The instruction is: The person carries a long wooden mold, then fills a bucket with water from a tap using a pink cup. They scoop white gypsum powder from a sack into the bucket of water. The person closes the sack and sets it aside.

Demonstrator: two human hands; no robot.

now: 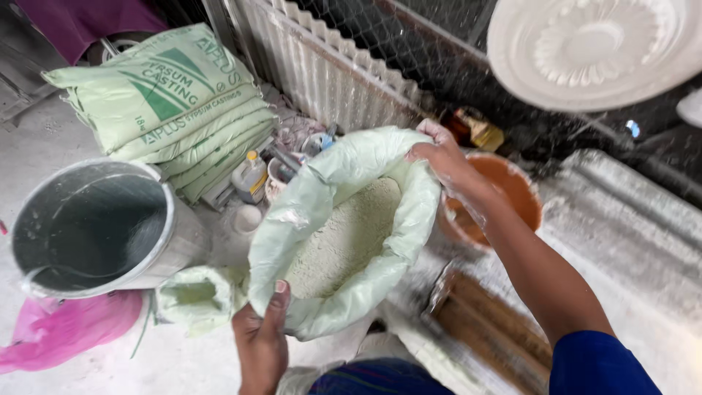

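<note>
Sack [333, 241] of pale powder, held open at its rolled rim by both hands.

The sack stands on the floor, its mouth wide, the powder [340, 238] low inside. The left hand [262, 338] clasps the near rim, thumb over the edge; the right hand [446, 157] is clenched on the far rim. Left of the sack stands a metal bucket [102, 227], with a pink bag [66, 329] under it. Behind the sack, up left, lies a stack of green bags [172, 110]; just beyond its right rim sits an orange bowl [512, 194]. A white plaster medallion [596, 47] hangs above, far right of the sack.
</note>
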